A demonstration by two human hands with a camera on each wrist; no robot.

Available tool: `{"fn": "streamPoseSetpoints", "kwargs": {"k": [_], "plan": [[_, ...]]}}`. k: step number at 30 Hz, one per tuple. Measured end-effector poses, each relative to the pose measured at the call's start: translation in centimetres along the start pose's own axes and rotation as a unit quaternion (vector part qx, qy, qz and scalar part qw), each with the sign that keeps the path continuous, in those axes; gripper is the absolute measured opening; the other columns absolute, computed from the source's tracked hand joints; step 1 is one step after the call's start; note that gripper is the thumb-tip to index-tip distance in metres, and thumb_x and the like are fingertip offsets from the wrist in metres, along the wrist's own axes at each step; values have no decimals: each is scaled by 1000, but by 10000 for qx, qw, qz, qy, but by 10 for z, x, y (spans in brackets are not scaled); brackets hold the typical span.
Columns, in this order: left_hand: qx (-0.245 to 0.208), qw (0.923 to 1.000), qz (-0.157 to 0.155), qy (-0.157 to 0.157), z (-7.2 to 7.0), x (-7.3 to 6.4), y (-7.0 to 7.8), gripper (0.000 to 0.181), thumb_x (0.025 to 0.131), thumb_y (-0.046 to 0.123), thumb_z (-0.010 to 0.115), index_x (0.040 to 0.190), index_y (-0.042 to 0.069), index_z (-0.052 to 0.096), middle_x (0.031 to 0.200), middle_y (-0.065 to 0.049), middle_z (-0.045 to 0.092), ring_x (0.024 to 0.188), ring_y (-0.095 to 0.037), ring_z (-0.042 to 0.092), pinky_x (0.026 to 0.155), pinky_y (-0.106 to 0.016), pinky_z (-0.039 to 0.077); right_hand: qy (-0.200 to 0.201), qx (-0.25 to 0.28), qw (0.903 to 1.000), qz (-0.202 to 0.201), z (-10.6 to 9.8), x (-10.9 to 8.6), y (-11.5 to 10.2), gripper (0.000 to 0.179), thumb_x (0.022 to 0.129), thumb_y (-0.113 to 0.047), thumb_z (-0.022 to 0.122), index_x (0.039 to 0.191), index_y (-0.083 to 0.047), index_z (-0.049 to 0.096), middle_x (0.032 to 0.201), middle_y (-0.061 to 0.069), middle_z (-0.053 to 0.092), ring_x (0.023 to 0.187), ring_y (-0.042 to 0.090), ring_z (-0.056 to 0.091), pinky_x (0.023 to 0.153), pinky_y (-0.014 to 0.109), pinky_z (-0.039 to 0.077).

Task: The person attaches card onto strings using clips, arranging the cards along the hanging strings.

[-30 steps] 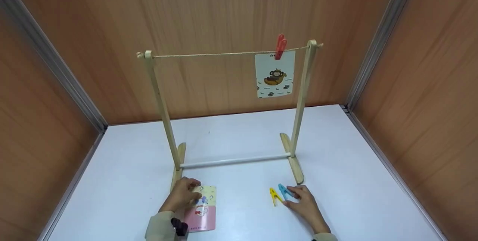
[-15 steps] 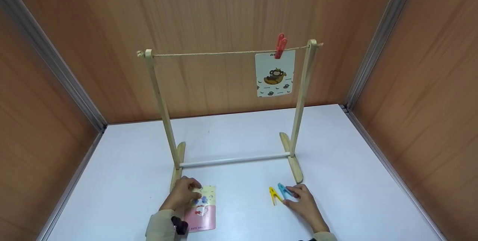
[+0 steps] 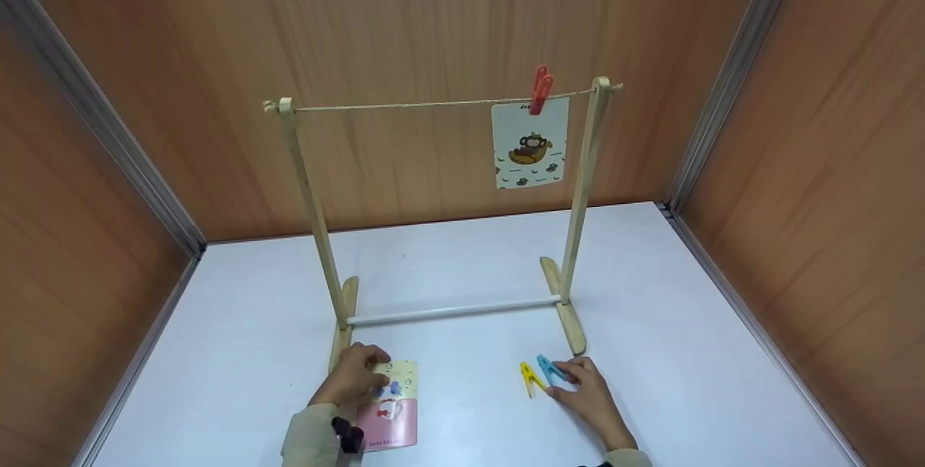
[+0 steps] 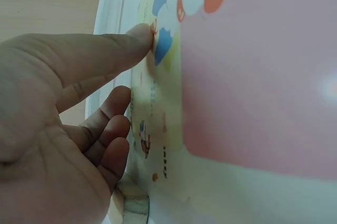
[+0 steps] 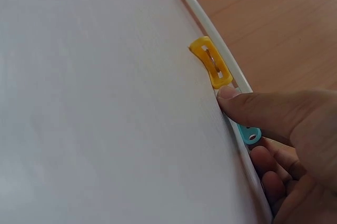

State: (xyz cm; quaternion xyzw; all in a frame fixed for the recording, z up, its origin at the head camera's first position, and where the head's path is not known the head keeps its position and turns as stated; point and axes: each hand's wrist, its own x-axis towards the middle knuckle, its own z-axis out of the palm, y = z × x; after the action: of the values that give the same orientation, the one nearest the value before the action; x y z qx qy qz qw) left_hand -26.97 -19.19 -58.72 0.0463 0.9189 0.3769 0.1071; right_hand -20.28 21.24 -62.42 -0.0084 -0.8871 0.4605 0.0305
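My left hand (image 3: 355,378) rests at the upper left of a pink and yellow cartoon card (image 3: 390,423) lying on the white table. In the left wrist view its thumb (image 4: 113,50) touches the card's yellow part; the other fingertips are near the edge, the index mostly hidden. On the right, my right hand (image 3: 585,395) has its fingers at two clothespins. The index fingertip meets the blue clothespin (image 3: 547,366), while the thumb lies against the end of the yellow clothespin (image 5: 210,62). Thumb and index stand apart. The blue one is partly covered.
Behind the hands stands a wooden frame (image 3: 315,221) with a string (image 3: 405,105) across its top. A red clothespin (image 3: 540,91) holds a monkey card (image 3: 530,149) on it. A white rod (image 3: 455,310) joins the feet. Wood-grain panels (image 3: 816,185) enclose the table (image 3: 238,351).
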Motion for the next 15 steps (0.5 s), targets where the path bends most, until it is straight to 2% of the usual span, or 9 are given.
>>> {"fn": "streamPoseSetpoints", "kwargs": {"k": [6,15], "plan": [[35,9999,-97,-76,0,1,2,27,74,5,79,99,8,69,95,-6,54,90,-22,47,85,-42,43,-6,33,10000,35,0,0,0,45,75,-19,82,114,-2,68,103,6,53,90,15,51,80,23,45],[192,9997,-5,-119,0,4,3,27,72,4,80,95,8,66,93,-6,53,89,-21,45,83,-41,42,-55,-4,9999,157,0,1,0,46,76,-22,81,115,-2,67,104,6,54,92,16,52,81,25,45]]}}
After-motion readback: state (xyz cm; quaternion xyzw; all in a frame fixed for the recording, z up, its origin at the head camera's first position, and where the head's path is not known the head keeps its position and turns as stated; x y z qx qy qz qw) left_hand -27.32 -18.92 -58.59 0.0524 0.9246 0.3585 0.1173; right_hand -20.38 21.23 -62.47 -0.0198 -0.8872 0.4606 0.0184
